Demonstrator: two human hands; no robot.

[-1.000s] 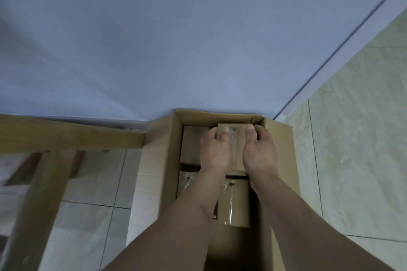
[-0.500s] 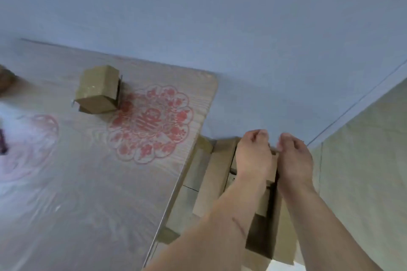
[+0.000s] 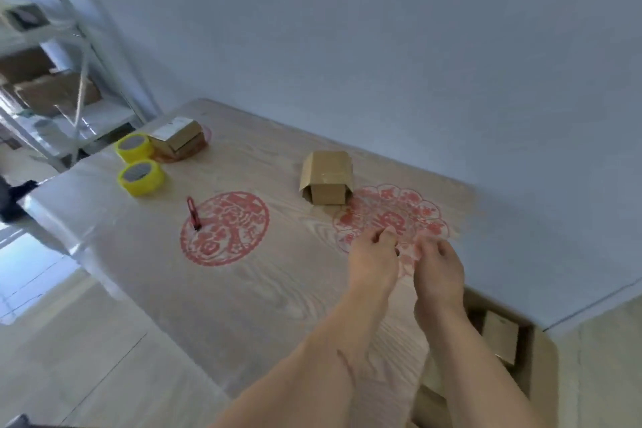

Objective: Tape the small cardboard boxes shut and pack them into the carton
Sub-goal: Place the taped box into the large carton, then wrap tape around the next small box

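Observation:
A small cardboard box [image 3: 326, 177] with loose end flaps lies on the wooden table [image 3: 243, 288], beyond my hands. Another small box [image 3: 179, 137] stands at the table's far left corner beside two yellow tape rolls [image 3: 140, 177] [image 3: 133, 147]. A red cutter [image 3: 193, 217] lies on the left paper-cut decoration. My left hand [image 3: 373, 259] and my right hand [image 3: 439, 269] hover side by side over the right decoration, fingers loosely curled, holding nothing. The carton [image 3: 542, 365] stands on the floor at the table's right end, with a packed small box [image 3: 500, 337] visible inside.
A metal shelf rack [image 3: 69, 62] with cardboard boxes stands at the far left. A blue-grey wall runs behind the table. Tiled floor shows on the left and at the lower right beside the carton.
My hands have let go of the box inside the carton and risen over the table. The view swung left from the carton to the tabletop.

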